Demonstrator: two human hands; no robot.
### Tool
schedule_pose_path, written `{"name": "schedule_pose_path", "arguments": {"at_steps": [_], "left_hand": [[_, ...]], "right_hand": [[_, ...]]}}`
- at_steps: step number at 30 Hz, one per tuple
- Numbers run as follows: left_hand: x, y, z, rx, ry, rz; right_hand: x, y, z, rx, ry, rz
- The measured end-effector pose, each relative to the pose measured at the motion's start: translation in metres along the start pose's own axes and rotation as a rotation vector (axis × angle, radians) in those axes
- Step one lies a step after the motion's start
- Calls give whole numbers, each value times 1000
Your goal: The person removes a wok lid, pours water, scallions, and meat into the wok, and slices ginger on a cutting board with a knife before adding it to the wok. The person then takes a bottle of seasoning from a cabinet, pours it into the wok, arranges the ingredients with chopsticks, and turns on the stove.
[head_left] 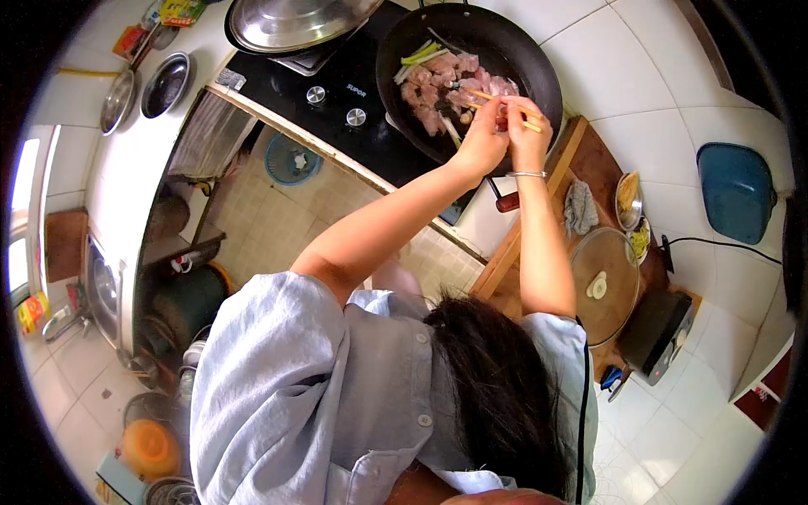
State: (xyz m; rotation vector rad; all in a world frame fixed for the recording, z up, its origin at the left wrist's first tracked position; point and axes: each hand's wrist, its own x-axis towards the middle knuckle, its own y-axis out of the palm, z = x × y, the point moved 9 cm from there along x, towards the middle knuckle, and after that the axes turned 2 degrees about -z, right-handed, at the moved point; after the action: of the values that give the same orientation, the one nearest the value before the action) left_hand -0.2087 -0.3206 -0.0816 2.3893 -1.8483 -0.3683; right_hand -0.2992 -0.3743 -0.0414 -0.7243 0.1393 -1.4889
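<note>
A black wok on the stove holds pieces of pale pink meat and some green and white strips, likely scallion. Over its near right part, my two hands are close together. My right hand, with a bracelet at the wrist, grips a pair of wooden chopsticks whose tips reach over the meat. Just beside it is my left hand, fingers closed together. Something small and dark red shows between the hands; I cannot make out what it is.
Left of the wok, a metal lid covers another pan. On the right are a round glass lid, a grey cloth and small dishes. Metal bowls stand at the far left; a blue basket is on the floor.
</note>
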Motion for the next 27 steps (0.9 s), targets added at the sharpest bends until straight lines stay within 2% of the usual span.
{"name": "schedule_pose_path", "arguments": {"at_steps": [1, 5, 7, 9, 10, 11, 13, 16, 17, 19, 21, 23, 25, 26, 27], "left_hand": [[2, 5, -6, -5, -1, 33], [5, -6, -27, 117, 277, -59], [14, -29, -26, 79, 240, -140], [21, -53, -26, 63, 197, -213], [28, -61, -27, 60, 171, -181], [30, -65, -24, -9, 111, -162], [31, -65, -28, -66, 50, -138], [46, -48, -22, -102, 51, -27], [51, -40, -21, -142, 50, -2], [55, -29, -26, -126, 82, 10], [60, -20, -28, 14, 113, -2], [68, -21, -29, 46, 155, -37], [69, -25, -25, -46, 38, -17], [67, -27, -21, -90, -23, -8], [64, -32, -23, -67, 37, -41]], "right_hand": [[6, -5, 2, -21, -107, -39], [23, 2, 27, 110, -43, 1], [27, 27, 34, 200, -46, 33], [27, 59, 36, 476, -4, 90], [30, 74, 31, 485, -2, 120], [35, 88, 13, 493, 58, 150], [38, 85, 22, 449, 23, 109], [47, 76, 3, 322, 50, 79], [52, 65, 2, 141, -43, 24], [61, 49, 1, 58, -78, -44], [63, 39, -4, 335, 87, -72], [70, 41, -12, 371, 56, -111], [73, 50, -8, 255, 8, -77], [70, 56, -14, 243, 65, -45], [65, 60, -12, 303, 111, -7]]}}
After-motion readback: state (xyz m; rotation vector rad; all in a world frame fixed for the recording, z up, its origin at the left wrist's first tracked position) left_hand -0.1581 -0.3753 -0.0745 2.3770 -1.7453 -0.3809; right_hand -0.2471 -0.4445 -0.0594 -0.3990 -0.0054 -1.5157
